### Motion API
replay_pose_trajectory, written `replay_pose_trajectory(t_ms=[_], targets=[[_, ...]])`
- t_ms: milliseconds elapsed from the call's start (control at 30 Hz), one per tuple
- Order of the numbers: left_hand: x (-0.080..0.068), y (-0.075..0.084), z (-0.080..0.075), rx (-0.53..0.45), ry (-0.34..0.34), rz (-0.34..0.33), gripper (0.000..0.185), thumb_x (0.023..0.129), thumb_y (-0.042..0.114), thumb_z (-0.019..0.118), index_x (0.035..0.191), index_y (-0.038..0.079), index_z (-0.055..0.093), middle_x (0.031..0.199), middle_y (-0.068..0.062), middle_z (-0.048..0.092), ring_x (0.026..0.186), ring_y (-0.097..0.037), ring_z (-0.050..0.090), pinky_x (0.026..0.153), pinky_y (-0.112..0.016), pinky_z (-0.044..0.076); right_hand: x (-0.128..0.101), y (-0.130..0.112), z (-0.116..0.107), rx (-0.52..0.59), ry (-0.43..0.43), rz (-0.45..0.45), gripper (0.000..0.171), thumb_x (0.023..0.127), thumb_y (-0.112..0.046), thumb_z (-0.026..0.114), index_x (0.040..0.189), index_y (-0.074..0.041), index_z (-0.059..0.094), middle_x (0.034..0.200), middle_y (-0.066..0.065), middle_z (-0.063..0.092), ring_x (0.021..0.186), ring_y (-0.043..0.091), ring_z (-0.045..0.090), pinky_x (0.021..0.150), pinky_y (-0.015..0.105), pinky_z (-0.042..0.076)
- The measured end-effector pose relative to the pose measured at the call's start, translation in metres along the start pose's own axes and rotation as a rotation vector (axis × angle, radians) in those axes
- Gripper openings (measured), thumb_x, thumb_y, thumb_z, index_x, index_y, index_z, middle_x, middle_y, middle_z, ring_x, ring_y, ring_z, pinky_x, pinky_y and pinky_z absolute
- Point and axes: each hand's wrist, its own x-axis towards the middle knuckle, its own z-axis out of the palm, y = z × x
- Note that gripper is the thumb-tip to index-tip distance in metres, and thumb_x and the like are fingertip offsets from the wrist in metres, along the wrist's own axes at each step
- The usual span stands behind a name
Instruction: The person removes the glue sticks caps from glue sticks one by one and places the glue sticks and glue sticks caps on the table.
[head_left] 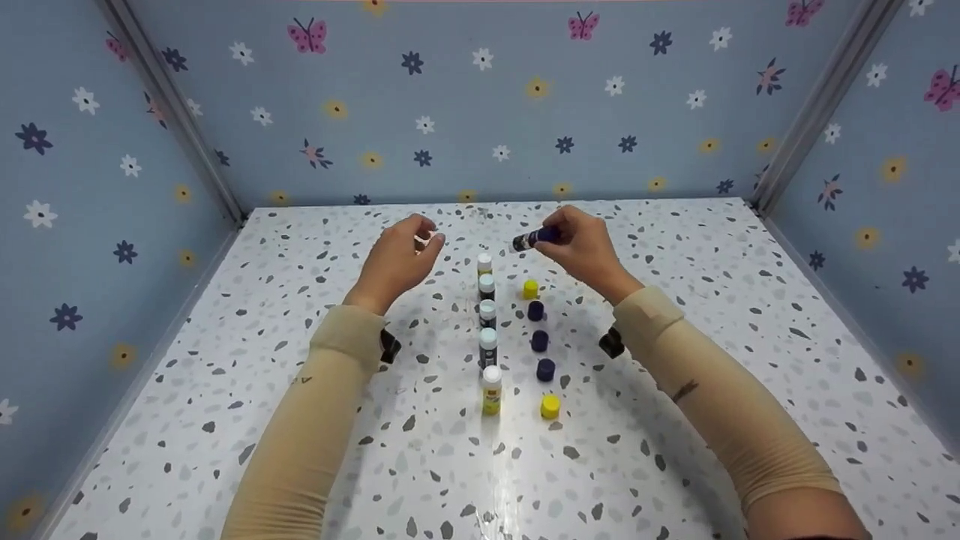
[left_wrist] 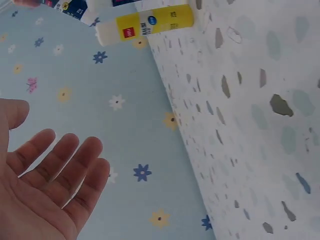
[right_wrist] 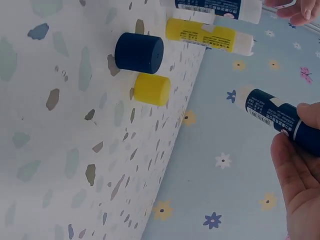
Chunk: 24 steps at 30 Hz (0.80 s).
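My right hand grips a navy glue stick by its dark end, thumb on one side and fingers on the other. The stick is tilted in the air, its white end pointing left. My left hand is raised left of the row, fingers relaxed and slightly bent, holding nothing. Between the hands, a row of glue sticks stands upright with white ends up: a yellow glue stick nearest me, three navy ones behind it, and another yellow glue stick farthest back, mostly hidden in the head view.
Right of the row runs a line of loose caps: a yellow cap in front, three navy caps, and a yellow cap at the back. The speckled white table meets blue flowered panels at the back and sides.
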Motion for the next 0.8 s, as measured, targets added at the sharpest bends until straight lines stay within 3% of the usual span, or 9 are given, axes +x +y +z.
replay_pose_trajectory(t_ms=[133, 233, 367, 600, 800], targets=[[-0.007, 0.015, -0.004, 0.065, 0.005, 0.051, 0.047, 0.112, 0.04, 0.059, 0.144, 0.005, 0.061, 0.14, -0.017, 0.067, 0.128, -0.036, 0.066, 0.109, -0.054, 0.055, -0.008, -0.004, -0.007, 0.117, 0.016, 0.0, 0.029, 0.094, -0.001, 0.083, 0.119, 0.004, 0.068, 0.114, 0.022, 0.079, 0.098, 0.025, 0.077, 0.085, 0.022, 0.061], [-0.012, 0.027, -0.002, 0.122, -0.002, 0.114, 0.051, 0.11, 0.042, 0.063, 0.145, 0.005, 0.06, 0.143, -0.017, 0.066, 0.128, -0.037, 0.067, 0.109, -0.054, 0.055, -0.013, -0.007, -0.012, 0.205, 0.03, 0.012, 0.03, 0.093, 0.0, 0.084, 0.119, 0.003, 0.069, 0.115, 0.023, 0.079, 0.095, 0.017, 0.076, 0.083, 0.018, 0.06], [-0.019, 0.044, 0.003, 0.21, -0.009, 0.222, 0.058, 0.106, 0.045, 0.07, 0.146, 0.003, 0.059, 0.144, -0.016, 0.066, 0.123, -0.035, 0.07, 0.105, -0.051, 0.058, -0.019, -0.012, -0.018, 0.314, 0.036, 0.017, 0.031, 0.091, 0.0, 0.085, 0.118, 0.003, 0.07, 0.112, 0.019, 0.08, 0.091, 0.011, 0.076, 0.083, 0.02, 0.062], [-0.03, 0.074, 0.012, 0.369, 0.028, 0.412, 0.064, 0.101, 0.046, 0.078, 0.143, 0.0, 0.061, 0.134, -0.017, 0.07, 0.107, -0.034, 0.074, 0.095, -0.047, 0.063, -0.032, -0.019, -0.022, 0.453, 0.015, -0.013, 0.027, 0.091, 0.001, 0.085, 0.114, 0.001, 0.072, 0.098, 0.0, 0.081, 0.084, 0.014, 0.074, 0.08, 0.025, 0.064], [-0.037, 0.095, 0.023, 0.535, 0.085, 0.531, 0.059, 0.1, 0.043, 0.079, 0.136, -0.002, 0.065, 0.12, -0.018, 0.073, 0.098, -0.032, 0.074, 0.087, -0.044, 0.064, -0.043, -0.021, -0.023, 0.581, 0.003, 0.009, 0.022, 0.092, 0.005, 0.082, 0.11, -0.003, 0.072, 0.098, 0.001, 0.081, 0.085, 0.014, 0.075, 0.081, 0.027, 0.065]])
